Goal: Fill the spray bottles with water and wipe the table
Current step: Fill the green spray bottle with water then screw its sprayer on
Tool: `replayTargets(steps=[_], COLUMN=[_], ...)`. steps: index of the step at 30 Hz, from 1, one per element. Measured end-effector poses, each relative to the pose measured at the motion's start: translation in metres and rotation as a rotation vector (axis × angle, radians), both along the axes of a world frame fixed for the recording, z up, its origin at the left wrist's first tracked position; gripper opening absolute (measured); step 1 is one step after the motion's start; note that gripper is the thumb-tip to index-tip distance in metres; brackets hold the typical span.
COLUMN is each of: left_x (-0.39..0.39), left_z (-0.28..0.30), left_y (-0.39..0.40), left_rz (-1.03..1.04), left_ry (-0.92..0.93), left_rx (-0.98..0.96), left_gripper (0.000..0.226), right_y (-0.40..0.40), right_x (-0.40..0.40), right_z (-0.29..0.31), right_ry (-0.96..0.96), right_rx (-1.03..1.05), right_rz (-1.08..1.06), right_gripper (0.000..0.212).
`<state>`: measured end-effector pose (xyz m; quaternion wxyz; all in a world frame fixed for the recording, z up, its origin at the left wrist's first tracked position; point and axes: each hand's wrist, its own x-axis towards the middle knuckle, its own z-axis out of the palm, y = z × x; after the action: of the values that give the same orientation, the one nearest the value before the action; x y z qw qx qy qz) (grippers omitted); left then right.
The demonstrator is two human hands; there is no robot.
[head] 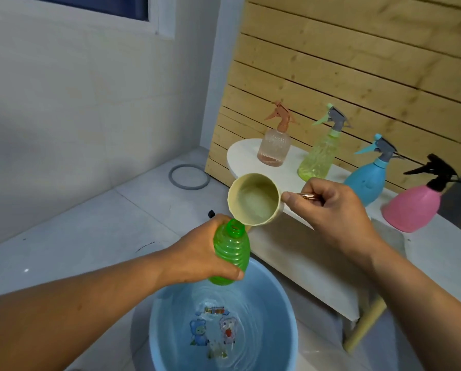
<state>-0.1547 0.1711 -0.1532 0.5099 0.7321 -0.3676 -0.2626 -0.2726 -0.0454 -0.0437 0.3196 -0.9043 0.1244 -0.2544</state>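
Green bottle (232, 253), ribbed and uncapped, is held tilted above a blue basin (291, 325), its open neck just under the lip of a pale yellow cup (253, 200). Left hand (199, 259) wraps its fingers and thumb around the bottle's body. Right hand (336, 212) has its fingers curled about the cup's copper-coloured handle (308, 196), thumb laid along the top, tipping the cup toward the bottle neck. The cup appears to hold a little water, though the liquid level is hard to make out. The basin stands on the pale floor, holds clear rippling water, and shows cartoon animal pictures on its bottom.

Four capped spray bottles stand in a row on the white table (299, 253), before a slatted wooden wall (357, 62): a clear pink-tinted bottle (273, 148) with a small amount of liquid, a yellow-green bottle (317, 158), a blue bottle (365, 184), and a pink bottle (411, 210) with a black trigger head. A grey ring (189, 176) lies on the floor near the wall, well apart from the basin.
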Motion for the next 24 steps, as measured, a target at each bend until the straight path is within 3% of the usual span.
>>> replayTargets(steps=[24], left_x=[0.0047], left_z=[-0.0059], left_y=[0.002], left_rz=[-0.009], left_ry=[-0.046], left_rx=[0.018], left_gripper=[0.082], right_y=[0.0083], right_x=[-0.0071], right_z=[0.0032], right_ry=[-0.016], right_rx=[-0.135], right_rz=[-0.001], right_gripper=[0.033])
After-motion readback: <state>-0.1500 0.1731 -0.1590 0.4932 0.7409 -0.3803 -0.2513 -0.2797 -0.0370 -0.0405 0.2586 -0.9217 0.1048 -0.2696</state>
